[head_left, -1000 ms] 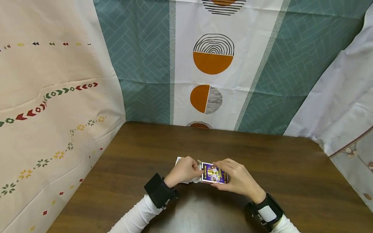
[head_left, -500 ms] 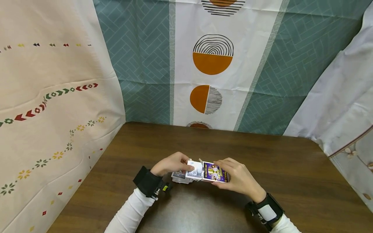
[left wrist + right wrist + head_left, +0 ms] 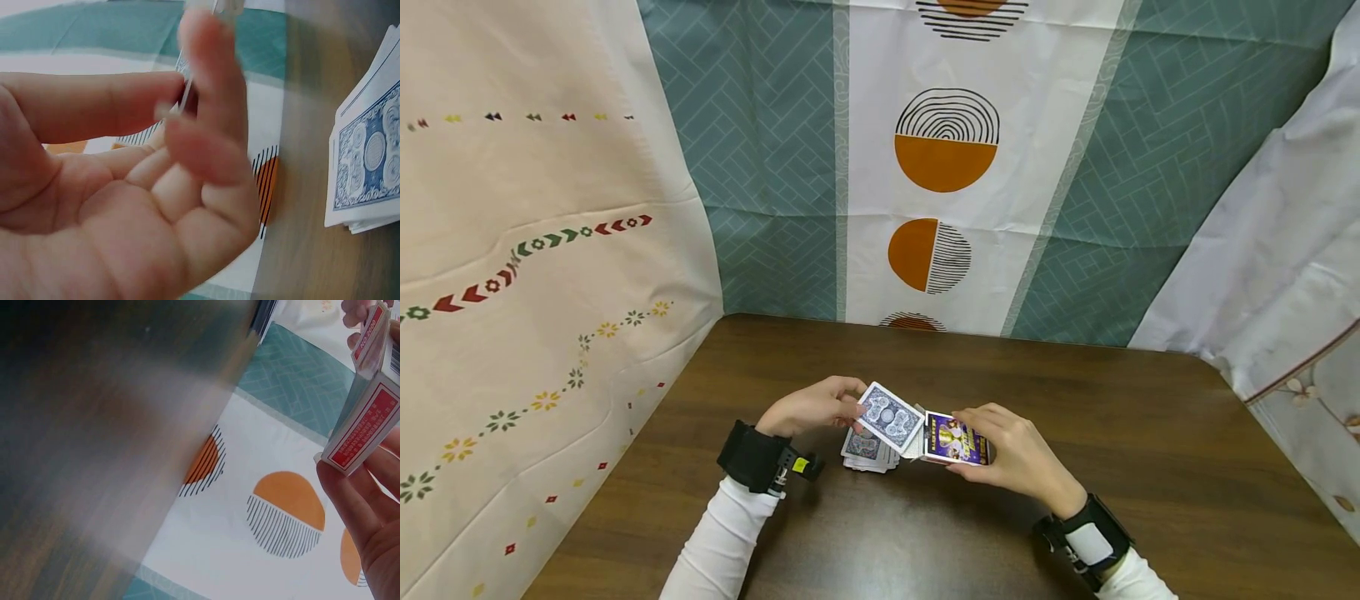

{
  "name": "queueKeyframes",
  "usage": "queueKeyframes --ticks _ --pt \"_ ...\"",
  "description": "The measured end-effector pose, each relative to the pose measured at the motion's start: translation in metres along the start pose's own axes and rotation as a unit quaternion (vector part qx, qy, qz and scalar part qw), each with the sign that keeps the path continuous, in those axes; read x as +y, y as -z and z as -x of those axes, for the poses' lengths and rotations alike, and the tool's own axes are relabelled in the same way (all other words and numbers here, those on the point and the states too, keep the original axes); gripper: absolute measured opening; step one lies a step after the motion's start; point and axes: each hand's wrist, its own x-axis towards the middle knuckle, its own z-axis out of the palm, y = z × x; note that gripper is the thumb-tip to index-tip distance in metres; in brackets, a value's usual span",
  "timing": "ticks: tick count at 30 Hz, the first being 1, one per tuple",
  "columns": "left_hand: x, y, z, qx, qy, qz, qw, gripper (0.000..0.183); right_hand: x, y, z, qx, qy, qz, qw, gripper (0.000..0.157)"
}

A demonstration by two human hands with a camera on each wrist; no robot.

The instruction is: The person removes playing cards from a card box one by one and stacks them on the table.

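Observation:
My left hand (image 3: 814, 408) pinches a blue-patterned playing card (image 3: 891, 418) by its left end, back side up and tilted. In the left wrist view the card (image 3: 186, 94) shows edge-on between thumb and fingers. A loose stack of playing cards (image 3: 865, 448), same blue back, lies on the table below that hand. My right hand (image 3: 1018, 454) grips a purple-fronted card box (image 3: 956, 439), thumb and fingers on its long sides. The box's open end faces left, close to the held card. Its red-and-white side (image 3: 365, 428) shows in the right wrist view, with the flap (image 3: 370, 334) standing out.
A dark brown wooden table (image 3: 790, 354) lies under both hands. A teal and white cloth with orange half circles (image 3: 947, 162) hangs along its back edge. A cream cloth (image 3: 587, 275) borders the left side and a white one (image 3: 1262, 250) the right.
My left hand has moved left and slightly up from the box's open end, drawing the card away and turning it. More of the stack shows. The right hand and box have barely moved.

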Motion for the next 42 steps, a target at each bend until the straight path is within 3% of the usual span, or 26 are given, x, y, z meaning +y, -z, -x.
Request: queueKeyframes --ticks 6,14,19,26,32,35,42 --pt "-0.007 0.012 0.000 0.019 -0.016 0.029 0.9993 0.028 0.000 -0.001 0.000 0.002 -0.001 0.000 1.000 0.065" --pt "-0.022 0.019 -0.007 0.089 0.016 0.013 0.9958 0.033 0.000 -0.001 0.000 0.003 0.002 -0.005 1.000 0.064" --pt "-0.035 0.016 -0.016 0.141 0.052 -0.012 0.9886 0.032 0.000 -0.002 0.000 0.003 0.000 -0.012 1.000 0.063" --pt "-0.043 -0.002 -0.027 0.224 0.096 -0.084 0.9662 0.029 -0.001 -0.005 0.002 -0.004 -0.002 -0.016 1.000 0.062" --pt "-0.045 -0.015 -0.033 0.287 0.113 -0.169 0.9360 0.029 -0.002 -0.004 0.003 -0.006 -0.009 -0.015 1.000 0.062" --pt "-0.045 -0.017 -0.033 0.306 0.114 -0.194 0.9251 0.032 -0.003 -0.004 0.003 -0.008 -0.012 -0.019 1.000 0.062" --pt "-0.037 -0.021 -0.031 0.319 0.091 -0.246 0.9108 0.032 -0.003 -0.003 0.001 -0.012 -0.015 -0.017 1.000 0.063"
